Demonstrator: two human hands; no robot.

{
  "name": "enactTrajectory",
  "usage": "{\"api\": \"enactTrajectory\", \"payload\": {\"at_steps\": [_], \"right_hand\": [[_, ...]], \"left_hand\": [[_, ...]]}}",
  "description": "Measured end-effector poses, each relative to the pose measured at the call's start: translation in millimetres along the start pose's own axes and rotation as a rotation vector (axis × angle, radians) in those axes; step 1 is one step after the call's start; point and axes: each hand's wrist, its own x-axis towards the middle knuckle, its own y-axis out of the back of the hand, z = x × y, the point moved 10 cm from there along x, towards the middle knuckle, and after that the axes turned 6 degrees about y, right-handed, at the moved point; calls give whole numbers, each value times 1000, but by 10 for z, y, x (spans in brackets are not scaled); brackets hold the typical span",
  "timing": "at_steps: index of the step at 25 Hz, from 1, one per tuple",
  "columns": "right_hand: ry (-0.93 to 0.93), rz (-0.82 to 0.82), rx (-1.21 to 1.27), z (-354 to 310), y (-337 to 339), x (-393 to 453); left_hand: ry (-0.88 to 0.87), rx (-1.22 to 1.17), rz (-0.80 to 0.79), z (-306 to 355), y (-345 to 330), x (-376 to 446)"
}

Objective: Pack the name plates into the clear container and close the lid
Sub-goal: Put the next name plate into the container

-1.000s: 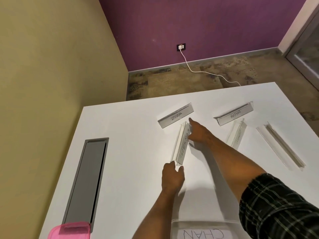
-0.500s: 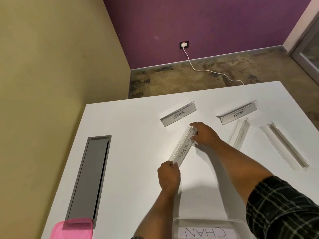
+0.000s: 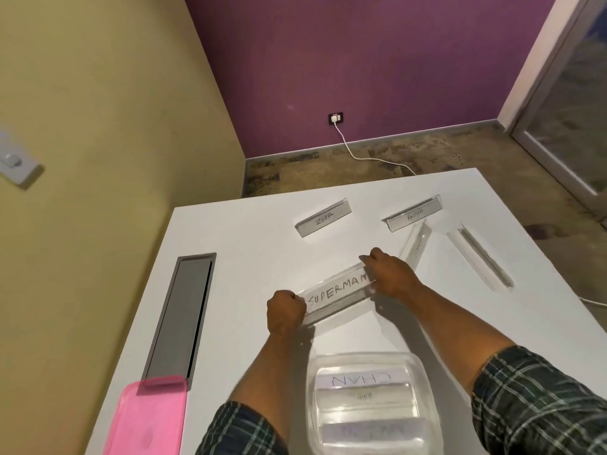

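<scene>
Left hand (image 3: 285, 311) and right hand (image 3: 387, 272) grip SUPERMAN plate (image 3: 338, 292) — 2 ends.

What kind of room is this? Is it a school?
Probably an office or meeting room, not surely a school. The white table has a grey cable hatch set in it, desk name plates such as ZEBRA and ALPHA lie on it, and the walls are bare.

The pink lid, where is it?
In the head view the pink lid lies at the table's near-left corner, overlapping the grey hatch's near end.

An office: white table (image 3: 230, 257) with cable hatch (image 3: 180, 316), name plates (image 3: 323, 218).
</scene>
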Motion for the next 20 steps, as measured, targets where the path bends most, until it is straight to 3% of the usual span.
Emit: {"api": "enactTrajectory", "payload": {"at_steps": [5,10,15,20], "right_hand": [[156,35,-209,-303,101,-633],[240,149,-231,-355,144,-1118],[364,177,-147,-389,115,-1501],[424,109,5,-439,-10,-1843]], "left_hand": [[-79,88,-3,-129,209,-317],[-130,19,-112,-234,222,-498],[-123,-26,-360,-347,72,-687],[-166,280,-572,-459,-179,-881]]}}
